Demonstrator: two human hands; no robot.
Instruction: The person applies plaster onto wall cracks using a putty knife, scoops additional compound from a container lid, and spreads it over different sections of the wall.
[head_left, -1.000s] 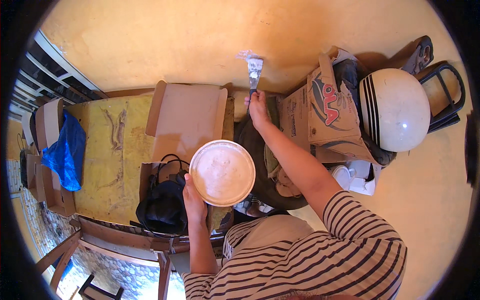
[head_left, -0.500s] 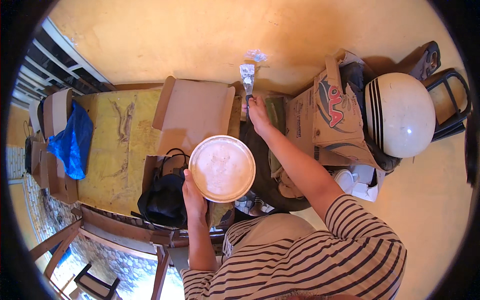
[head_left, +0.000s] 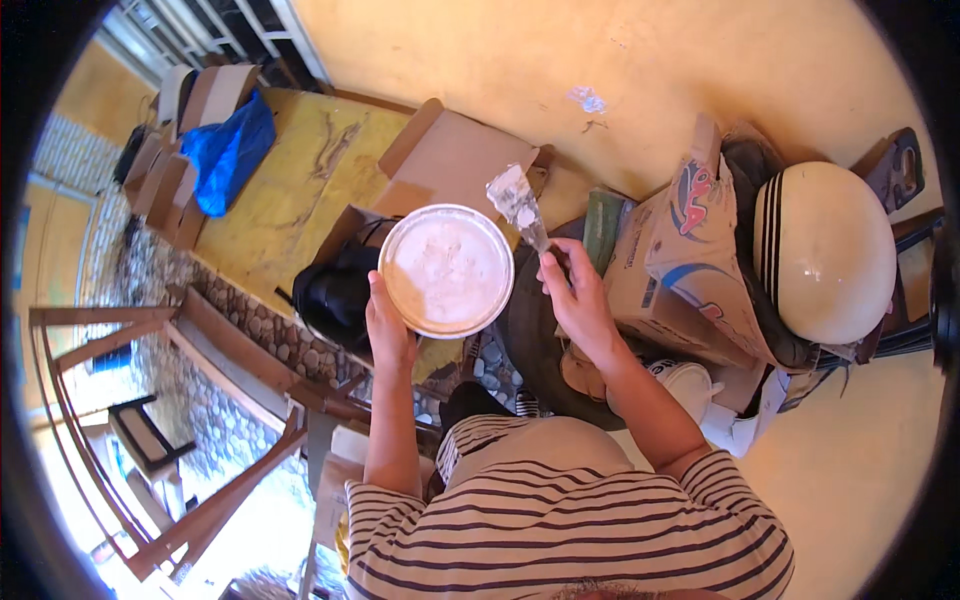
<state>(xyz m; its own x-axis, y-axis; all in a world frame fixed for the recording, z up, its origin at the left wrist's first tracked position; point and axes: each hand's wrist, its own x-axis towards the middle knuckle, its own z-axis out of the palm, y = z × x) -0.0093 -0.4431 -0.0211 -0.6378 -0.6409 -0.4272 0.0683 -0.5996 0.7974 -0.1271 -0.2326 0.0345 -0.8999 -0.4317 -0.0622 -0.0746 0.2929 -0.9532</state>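
Note:
My left hand [head_left: 388,322] grips the near rim of a round tub of white filler paste [head_left: 446,270], holding it up level. A putty knife [head_left: 518,206] is in my right hand [head_left: 577,297], its paste-smeared blade pointing up and left, just beside the tub's right rim. On the yellow wall [head_left: 640,60] above sits a small white patch of filler [head_left: 588,98].
An open cardboard box [head_left: 450,160] and a black bag [head_left: 335,295] lie under the tub. A cream striped helmet [head_left: 822,250] rests on a printed carton [head_left: 690,250] at right. A blue bag [head_left: 228,150] on boxes and wooden chair frames [head_left: 150,440] are at left.
My right hand has pulled the putty knife back from the wall down to the tub's rim. The view has shifted, so the tub sits higher and closer.

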